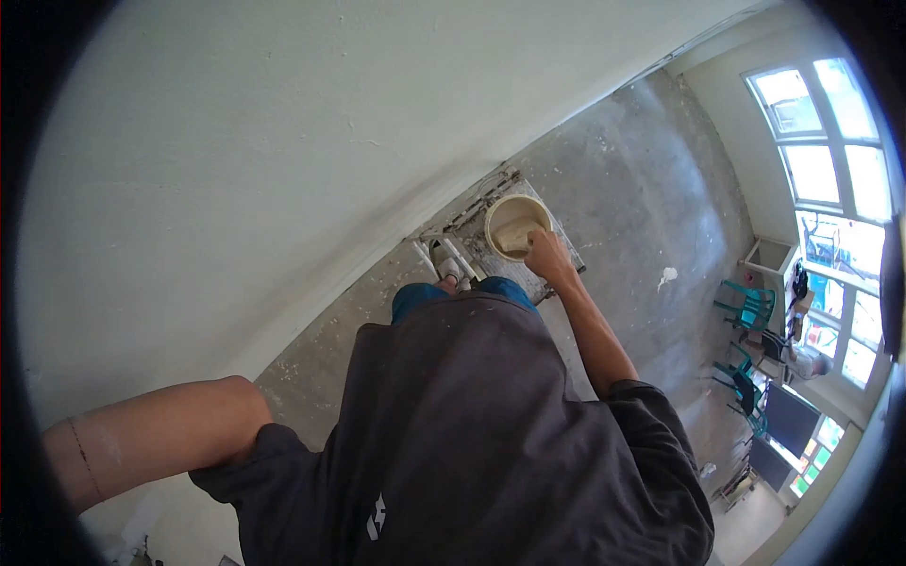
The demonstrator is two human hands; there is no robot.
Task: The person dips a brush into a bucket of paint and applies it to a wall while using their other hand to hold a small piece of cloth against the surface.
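A cream bucket [494,219] stands on a spattered platform [562,253] below me, close to the white wall [236,170]. My right hand [547,257] reaches down to the bucket's near rim with its fingers curled. A pale flat tool [516,236] runs from that hand into the bucket, which holds pale paste. My left forearm [151,439] stretches out to the left along the wall, with a thin band at the wrist. The left hand itself is cut off by the dark edge of the picture. My dark shirt fills the lower middle.
My sandalled foot [447,264] stands on the platform beside the bucket. Bare concrete floor [632,189] lies far beneath. Green chairs [751,307], a white box [769,255] and large windows [830,170] are at the right side of the room.
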